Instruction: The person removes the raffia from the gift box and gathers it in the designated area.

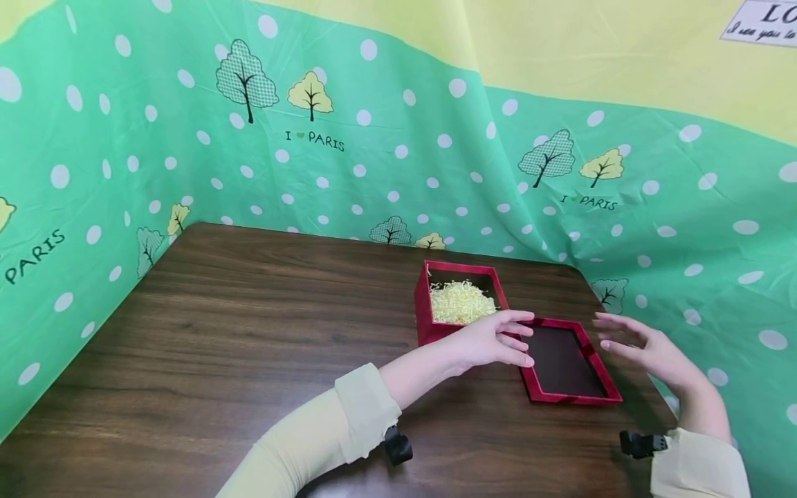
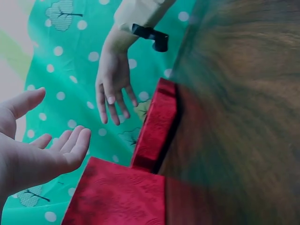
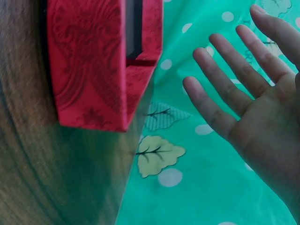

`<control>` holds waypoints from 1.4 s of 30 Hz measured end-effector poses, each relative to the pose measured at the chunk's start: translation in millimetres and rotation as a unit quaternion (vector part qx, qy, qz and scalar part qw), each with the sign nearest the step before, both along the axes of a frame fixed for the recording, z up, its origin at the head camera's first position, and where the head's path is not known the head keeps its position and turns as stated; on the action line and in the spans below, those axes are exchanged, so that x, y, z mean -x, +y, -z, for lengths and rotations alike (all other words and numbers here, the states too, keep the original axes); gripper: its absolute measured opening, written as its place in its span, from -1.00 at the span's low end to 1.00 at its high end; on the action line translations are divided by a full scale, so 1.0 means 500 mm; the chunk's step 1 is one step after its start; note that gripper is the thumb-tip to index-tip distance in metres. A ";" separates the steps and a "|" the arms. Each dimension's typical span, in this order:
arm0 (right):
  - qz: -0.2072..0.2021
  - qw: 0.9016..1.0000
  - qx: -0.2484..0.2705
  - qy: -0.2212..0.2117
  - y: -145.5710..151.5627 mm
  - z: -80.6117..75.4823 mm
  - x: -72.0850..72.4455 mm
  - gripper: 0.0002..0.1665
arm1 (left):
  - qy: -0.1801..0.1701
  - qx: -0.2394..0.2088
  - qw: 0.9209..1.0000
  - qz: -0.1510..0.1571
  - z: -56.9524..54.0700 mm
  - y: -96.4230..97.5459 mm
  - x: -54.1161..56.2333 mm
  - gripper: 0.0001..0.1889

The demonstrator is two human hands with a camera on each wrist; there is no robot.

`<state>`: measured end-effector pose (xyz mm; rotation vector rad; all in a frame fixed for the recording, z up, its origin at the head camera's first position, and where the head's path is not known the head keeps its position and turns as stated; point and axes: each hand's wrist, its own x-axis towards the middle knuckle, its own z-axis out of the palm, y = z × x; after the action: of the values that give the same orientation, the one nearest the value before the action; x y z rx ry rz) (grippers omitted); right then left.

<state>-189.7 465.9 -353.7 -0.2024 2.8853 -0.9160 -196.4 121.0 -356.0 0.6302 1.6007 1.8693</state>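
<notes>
A red patterned box [image 1: 426, 315] stands on the table with pale yellow shredded paper [image 1: 461, 301] inside it. Its red lid [image 1: 563, 363] lies upturned just to the right, dark inside, close against the box. My left hand [image 1: 492, 340] hovers over the gap between box and lid, fingers spread and holding nothing. To the right of the lid, my right hand [image 1: 647, 349] is raised with its fingers extended and holds nothing. In the right wrist view the right hand's palm [image 3: 262, 122] faces the lid's side [image 3: 89, 65], apart from it.
The brown wooden table [image 1: 218, 360] carries the box and lid near its back right corner. A green dotted cloth [image 1: 349, 166] with tree prints hangs behind and along both sides. Each wrist wears a small black camera mount [image 1: 398, 446].
</notes>
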 end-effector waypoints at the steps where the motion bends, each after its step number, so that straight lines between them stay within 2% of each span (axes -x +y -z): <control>1: -0.001 1.000 0.000 0.006 -0.004 -0.004 -0.001 -0.22 | 0.005 0.002 1.000 0.000 -0.004 -0.004 0.002 -0.35; 10: -0.012 0.998 -0.005 0.058 -0.033 -0.025 -0.007 -0.29 | 0.062 0.031 0.998 0.004 -0.035 -0.043 0.027 -0.32; 16: -0.018 0.994 0.021 0.106 -0.062 -0.038 -0.014 -0.37 | 0.089 0.038 0.995 0.014 -0.055 -0.077 0.049 -0.33; 20: -0.023 0.991 0.038 0.129 -0.083 -0.042 -0.015 -0.35 | 0.126 0.060 0.990 0.004 -0.065 -0.101 0.063 -0.32; 26: -0.027 0.985 0.060 0.157 -0.108 -0.032 -0.008 -0.31 | 0.176 0.102 0.979 -0.014 -0.074 -0.127 0.084 -0.31; 35: -0.005 0.983 0.119 0.142 -0.153 -0.019 -0.006 -0.29 | 0.207 0.134 0.969 -0.015 -0.071 -0.153 0.115 -0.29; 42: 0.004 0.982 0.137 0.129 -0.196 -0.015 -0.002 -0.34 | 0.247 0.163 0.955 -0.026 -0.071 -0.164 0.139 -0.27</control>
<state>-188.9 367.7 -346.1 -0.3581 2.9759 -1.3840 -265.9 39.1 -320.3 0.9627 2.2026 1.4976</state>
